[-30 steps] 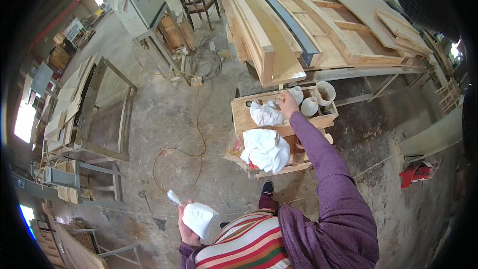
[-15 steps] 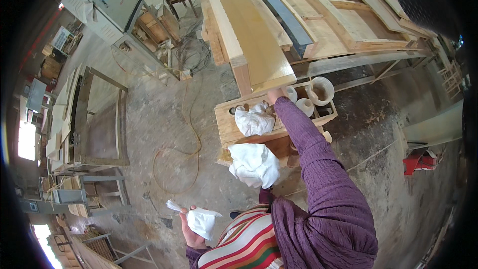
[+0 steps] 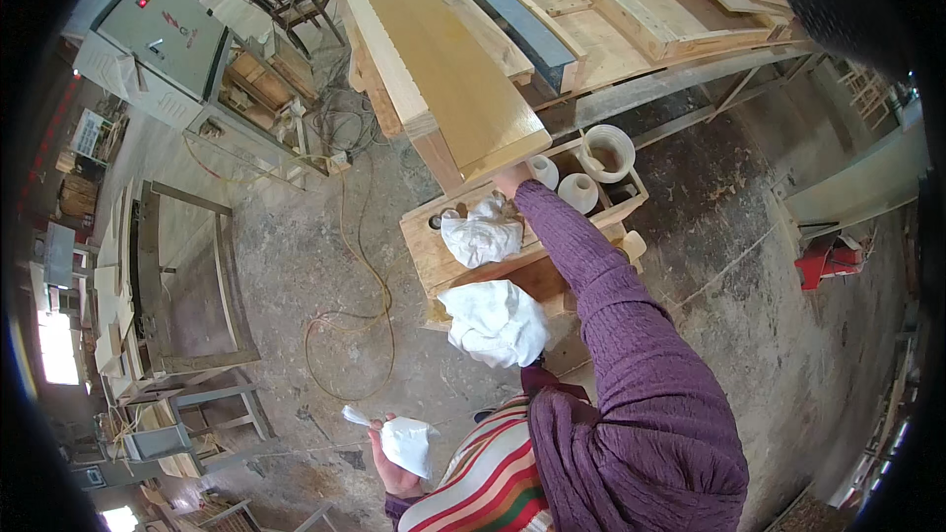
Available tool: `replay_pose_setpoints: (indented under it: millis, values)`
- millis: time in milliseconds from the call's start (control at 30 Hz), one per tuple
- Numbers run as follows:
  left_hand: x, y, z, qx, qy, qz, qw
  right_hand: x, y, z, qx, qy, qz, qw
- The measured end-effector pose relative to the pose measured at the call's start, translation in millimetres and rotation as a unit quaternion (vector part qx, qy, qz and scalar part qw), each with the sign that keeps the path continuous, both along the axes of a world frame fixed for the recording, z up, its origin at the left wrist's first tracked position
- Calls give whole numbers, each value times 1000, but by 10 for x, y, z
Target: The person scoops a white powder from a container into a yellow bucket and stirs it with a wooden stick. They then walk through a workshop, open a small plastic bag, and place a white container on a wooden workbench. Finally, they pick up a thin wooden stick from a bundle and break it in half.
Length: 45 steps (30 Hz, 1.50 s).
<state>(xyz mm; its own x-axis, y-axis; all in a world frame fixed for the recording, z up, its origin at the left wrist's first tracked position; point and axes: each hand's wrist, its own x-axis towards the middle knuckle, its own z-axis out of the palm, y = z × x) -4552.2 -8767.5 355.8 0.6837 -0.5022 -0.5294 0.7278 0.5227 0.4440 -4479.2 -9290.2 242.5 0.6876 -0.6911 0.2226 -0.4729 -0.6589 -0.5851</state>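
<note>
My left hand (image 3: 396,473) is low in the view, its fingers closed round a small white bundle (image 3: 406,441) with a twisted, narrow end; cloth or thin plastic, I cannot tell which. My right arm reaches forward, and my right hand (image 3: 511,180) is at the near end of a long yellowish, glossy board (image 3: 463,69). Its fingers are hidden beneath or behind the board's end. Just below that hand, a crumpled white cloth (image 3: 483,232) lies on a wooden box (image 3: 419,236). Nearer to me is a second, larger white cloth (image 3: 496,325).
White plastic tubs (image 3: 608,153) and a bottle-like white container (image 3: 578,193) stand in the box's compartment. Wooden frames (image 3: 631,0) lie on the bench beyond. A yellowish hose (image 3: 389,320) loops over the floor. A grey electrical cabinet (image 3: 163,39) stands at far left, a red object (image 3: 826,261) at right.
The view has shifted, so the board, box and cloths appear further left. My left hand still holds the white bundle, and my right hand stays at the board's end.
</note>
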Motion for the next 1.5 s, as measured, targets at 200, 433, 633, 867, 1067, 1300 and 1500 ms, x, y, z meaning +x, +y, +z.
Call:
replay_pose_setpoints:
  millis: [200,433,633,867,1067,1300,1500]
  values:
    - [51,-80,-50,1,7,-19,1000,-286,114,245,-36,-53,61,996]
    - [110,-201,-74,6,27,-37,999,-877,705,272,384,-368,-97,841]
    - [46,-99,-195,19,21,-67,997,-1088,988,326,568,-389,-73,722]
    - [316,-64,-203,34,-86,-137,986,-1268,1490,864,742,-319,1,589]
    - [800,-159,-333,84,-99,-229,965,-1338,1918,1080,639,-229,26,733]
    - [1713,-714,-631,66,-157,-453,875,-1160,2464,1232,759,-274,20,590]
    - [2586,-1395,-1008,63,-244,-602,758,-612,2874,974,694,-265,-57,668]
